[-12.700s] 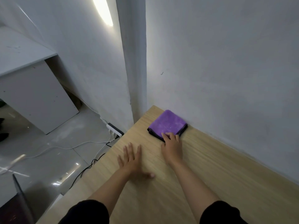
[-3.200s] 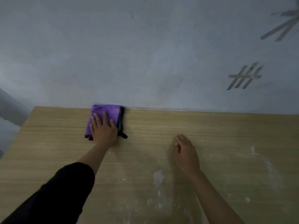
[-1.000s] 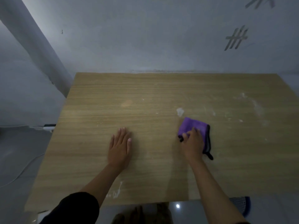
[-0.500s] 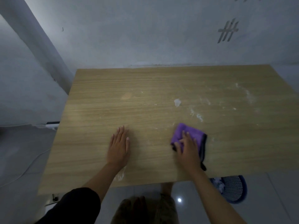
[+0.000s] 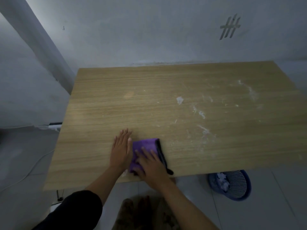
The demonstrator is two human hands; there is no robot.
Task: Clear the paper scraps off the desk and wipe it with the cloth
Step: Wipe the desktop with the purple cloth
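A folded purple cloth [image 5: 146, 145] with a dark edge lies near the front edge of the wooden desk [image 5: 149, 97]. My right hand [image 5: 152, 165] presses flat on the cloth's near half, fingers spread over it. My left hand [image 5: 120, 149] rests flat on the desk just left of the cloth, its thumb side touching the cloth's edge. A small white paper scrap [image 5: 179, 99] lies mid-desk. White smears and crumbs [image 5: 201, 113] streak the right half of the desk.
A blue mesh basket [image 5: 232, 185] holding white paper scraps stands on the floor under the desk's front right. The desk's back edge meets a grey wall. A white cable [image 5: 29, 170] and a power strip [image 5: 54, 126] lie on the floor at the left.
My right hand has dragged the cloth left and toward the front edge, up against my left hand. My left hand has stayed in place.
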